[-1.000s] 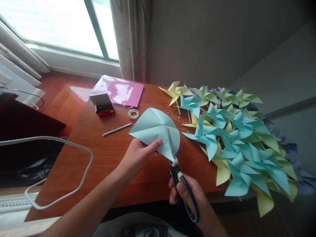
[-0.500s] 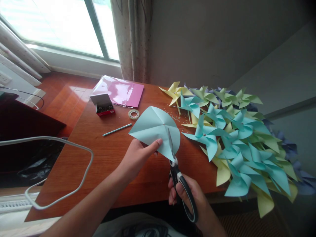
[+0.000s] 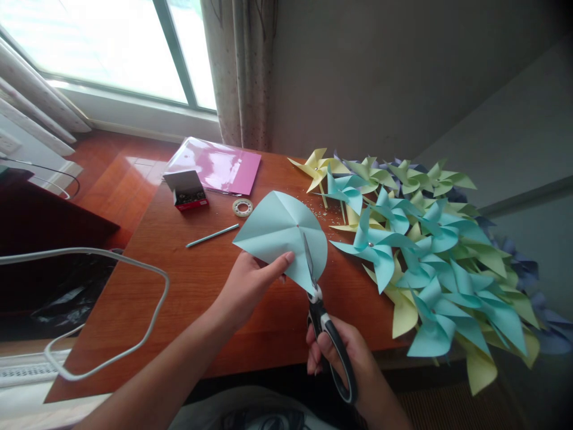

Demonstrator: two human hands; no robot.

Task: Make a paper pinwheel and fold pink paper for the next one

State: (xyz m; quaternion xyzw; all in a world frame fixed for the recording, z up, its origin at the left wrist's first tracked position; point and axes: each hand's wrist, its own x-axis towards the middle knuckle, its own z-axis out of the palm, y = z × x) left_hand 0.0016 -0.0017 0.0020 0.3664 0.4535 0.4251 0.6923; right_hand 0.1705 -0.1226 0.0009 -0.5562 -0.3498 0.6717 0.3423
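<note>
Nearest the camera, at the desk's [image 3: 188,310] front edge, the right hand [image 3: 344,358] is closed through the black loops of a pair of scissors [image 3: 320,310], fingers curled around the handle. The blades point away from the person and lie in a slit in a light blue paper sheet [image 3: 280,233], the tips reaching almost to a small mark at the sheet's middle. The left hand [image 3: 250,283] grips the same sheet from its near left side, thumb on top of the paper and fingers underneath, holding it up just above the desk surface. The sheet shows fold creases running out from its centre.

To the right, a heap of finished paper pinwheels [image 3: 425,257] in light blue, pale yellow-green and purple covers the desk's right side, from the far right corner down past the front right edge, some hanging over it. Small scattered bits [image 3: 313,209] lie on the wood between the sheet and the heap.

Beyond the left hand, a thin pale blue stick [image 3: 212,235] lies on the desk. Farther back sits a roll of tape [image 3: 242,206], and left of it an open small box of pins [image 3: 185,190]. Behind these, at the far edge, rests a glossy pink folder [image 3: 215,164]. A white cable [image 3: 111,310] loops off the desk's left side. A curtain [image 3: 239,71] hangs beside the window [image 3: 102,48] behind the desk.
</note>
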